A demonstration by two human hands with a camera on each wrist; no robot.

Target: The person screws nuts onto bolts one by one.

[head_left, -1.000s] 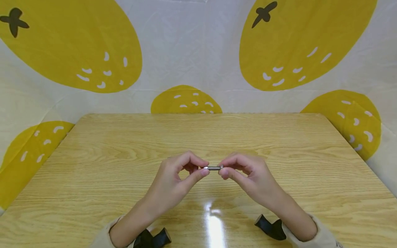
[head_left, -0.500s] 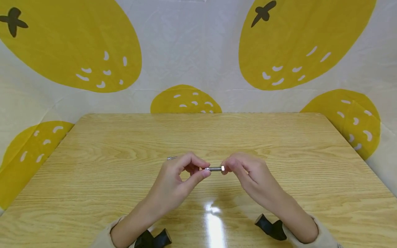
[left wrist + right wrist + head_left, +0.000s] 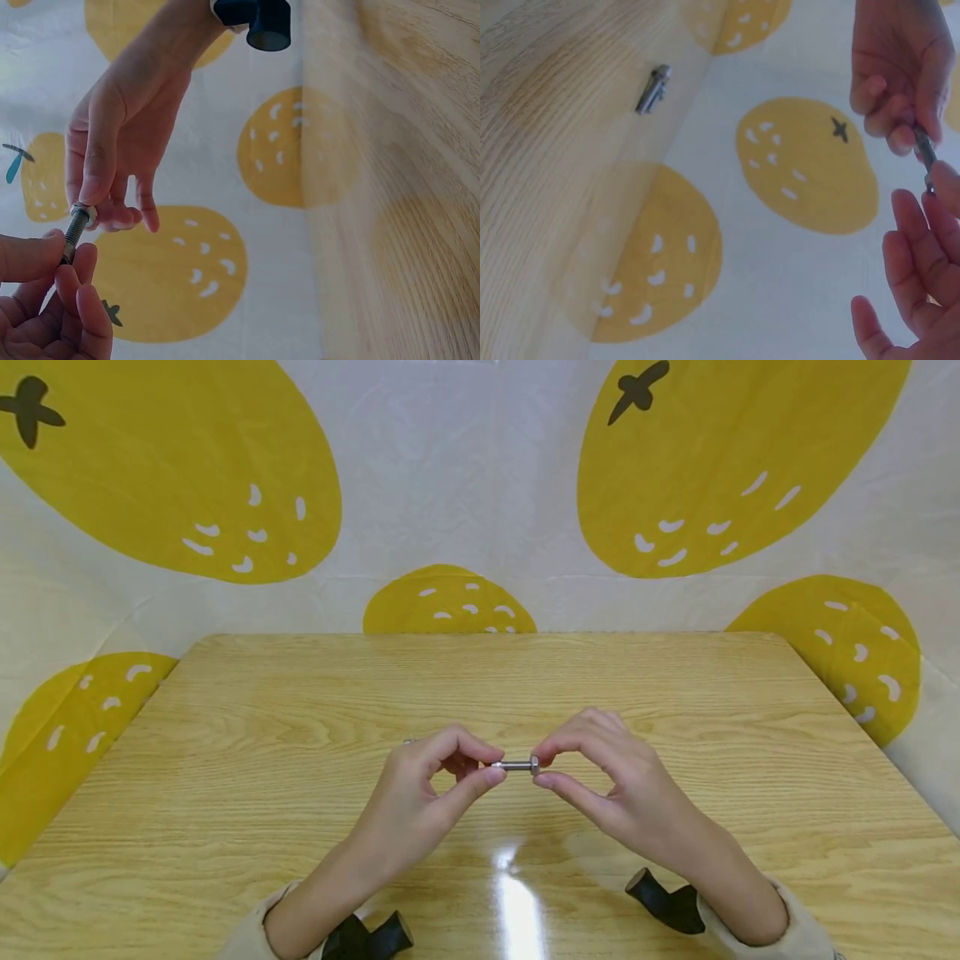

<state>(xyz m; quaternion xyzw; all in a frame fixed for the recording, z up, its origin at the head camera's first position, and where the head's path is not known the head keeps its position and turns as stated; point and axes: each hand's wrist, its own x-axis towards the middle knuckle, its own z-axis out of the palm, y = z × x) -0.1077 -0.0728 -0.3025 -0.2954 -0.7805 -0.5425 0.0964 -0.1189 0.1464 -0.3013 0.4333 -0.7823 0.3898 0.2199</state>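
Note:
A small metal bolt (image 3: 516, 767) is held level between my two hands above the table. My left hand (image 3: 423, 789) pinches its left end between thumb and fingertips, which cover most of that end. At the right end, the thumb and forefinger of my right hand (image 3: 626, 781) pinch the wider hexagonal piece (image 3: 535, 765). Thread shows along the shank (image 3: 73, 232) in the left wrist view. Lying on the table beyond my left hand is a second piece of metal hardware (image 3: 653, 90), bolt-like in the right wrist view and mostly hidden by that hand in the head view.
A wood-grain table (image 3: 300, 685) spreads under both hands. Behind it hangs a white cloth (image 3: 450, 485) printed with large yellow fruit. Black wrist mounts (image 3: 375, 937) stick out by both sleeves.
The right fingers first covered the hexagonal end, then slid off and curled beside it, and now pinch it again with the hand opened wider. The left hand keeps its hold, nearly still.

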